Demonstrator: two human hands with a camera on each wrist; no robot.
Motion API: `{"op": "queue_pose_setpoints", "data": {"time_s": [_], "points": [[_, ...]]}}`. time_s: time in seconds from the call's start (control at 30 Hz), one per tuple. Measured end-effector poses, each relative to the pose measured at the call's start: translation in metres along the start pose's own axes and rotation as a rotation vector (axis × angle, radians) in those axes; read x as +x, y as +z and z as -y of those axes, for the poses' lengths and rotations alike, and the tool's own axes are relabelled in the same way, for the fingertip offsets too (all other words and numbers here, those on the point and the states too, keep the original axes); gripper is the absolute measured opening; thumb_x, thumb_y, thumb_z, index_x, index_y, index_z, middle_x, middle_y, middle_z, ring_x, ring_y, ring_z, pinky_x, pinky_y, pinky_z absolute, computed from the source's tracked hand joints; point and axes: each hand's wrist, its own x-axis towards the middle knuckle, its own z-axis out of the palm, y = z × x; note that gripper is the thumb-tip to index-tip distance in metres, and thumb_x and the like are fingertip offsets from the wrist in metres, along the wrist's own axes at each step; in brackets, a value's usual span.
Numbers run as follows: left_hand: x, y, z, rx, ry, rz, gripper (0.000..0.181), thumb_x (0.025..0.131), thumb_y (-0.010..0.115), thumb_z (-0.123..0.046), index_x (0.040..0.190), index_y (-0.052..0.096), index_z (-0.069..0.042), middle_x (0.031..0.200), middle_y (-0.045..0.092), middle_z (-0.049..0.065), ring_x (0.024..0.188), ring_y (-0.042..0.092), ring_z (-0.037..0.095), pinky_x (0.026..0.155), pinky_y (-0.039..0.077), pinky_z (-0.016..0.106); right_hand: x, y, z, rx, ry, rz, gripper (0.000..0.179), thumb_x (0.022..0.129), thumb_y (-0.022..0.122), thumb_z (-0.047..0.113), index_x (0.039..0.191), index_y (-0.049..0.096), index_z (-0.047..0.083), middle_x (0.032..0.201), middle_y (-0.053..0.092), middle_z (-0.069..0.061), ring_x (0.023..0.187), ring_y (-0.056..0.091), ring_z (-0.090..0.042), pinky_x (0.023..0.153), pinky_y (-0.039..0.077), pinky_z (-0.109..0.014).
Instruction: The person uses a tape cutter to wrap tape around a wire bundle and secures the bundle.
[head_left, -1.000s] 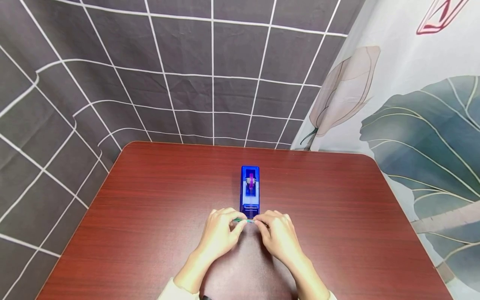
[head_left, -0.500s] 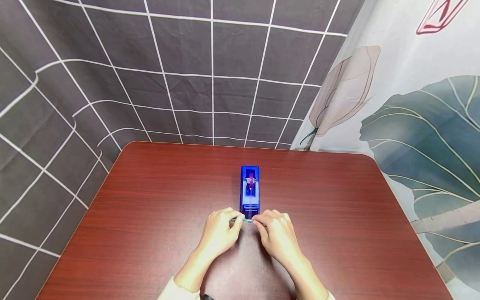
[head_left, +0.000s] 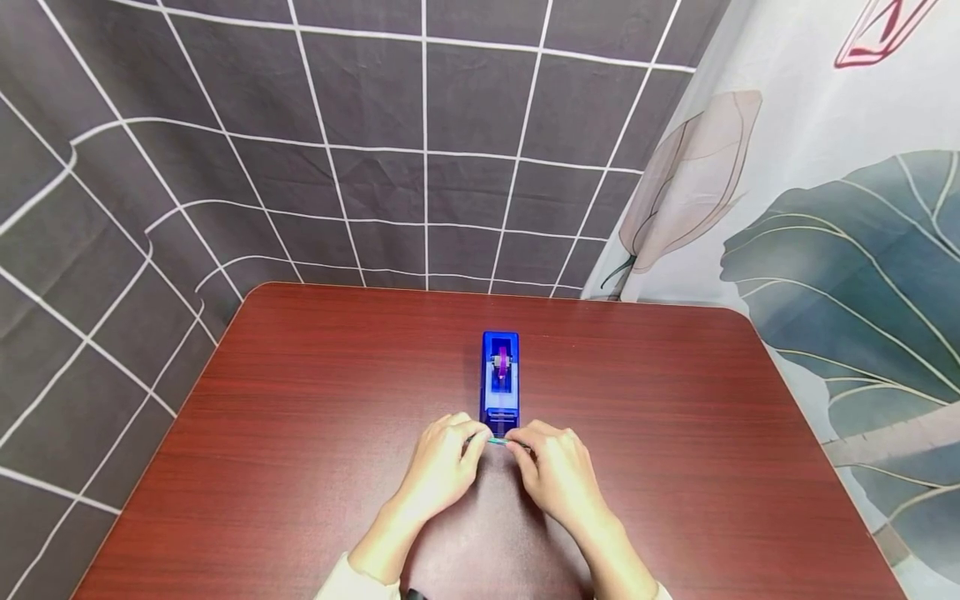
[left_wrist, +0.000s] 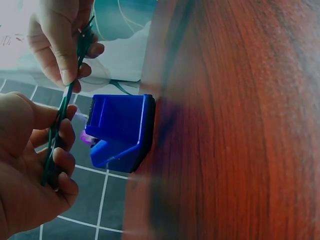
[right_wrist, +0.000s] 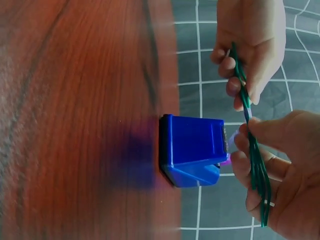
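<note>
Both hands hold a thin bundle of green twist-tie-like strips crosswise, just in front of a blue tape dispenser. My left hand pinches one part between thumb and fingers. On the other side of the middle, my right hand pinches the bundle too. A short pale, shiny band, which looks like clear tape, shows on the bundle between the fingertips in both wrist views. The bundle's ends lie partly behind the fingers in the head view. Inside the dispenser sits a purple-cored roll.
The dispenser stands on a reddish-brown wooden table, its cutter end toward the person. Behind the table hangs a grey curtain with white grid lines. A white leaf-patterned curtain hangs at the right.
The fingertips have shifted slightly along the bundle, and the short stretch showing between them has changed a little. Both hands stay in nearly the same place; the dispenser has not moved.
</note>
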Motion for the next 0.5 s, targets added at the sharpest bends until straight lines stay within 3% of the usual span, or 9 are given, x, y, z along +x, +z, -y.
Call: {"op": "queue_pose_setpoints", "data": {"time_s": [0.17, 0.5], "points": [[-0.0004, 0.0004, -0.0006, 0.003, 0.003, -0.014, 0.013, 0.097, 0.065, -0.012, 0.091, 0.076, -0.009, 0.083, 0.068, 0.000, 0.084, 0.064, 0.021, 0.079, 0.050, 0.040, 0.0027, -0.0041, 0.0013, 0.017, 0.058, 0.059, 0.004, 0.086, 0.078, 0.008, 0.088, 0.078, 0.011, 0.084, 0.074, 0.002, 0.076, 0.072, -0.016, 0.067, 0.056, -0.039], [-0.0006, 0.0008, -0.0022, -0.014, -0.029, -0.027, 0.011, 0.096, 0.067, -0.014, 0.093, 0.077, -0.010, 0.082, 0.065, -0.004, 0.082, 0.061, 0.017, 0.078, 0.048, 0.041, 0.0036, -0.0057, 0.0040, -0.010, 0.104, 0.079, 0.004, 0.089, 0.075, 0.010, 0.089, 0.078, 0.012, 0.082, 0.072, 0.002, 0.071, 0.069, -0.015, 0.068, 0.049, -0.039]]}}
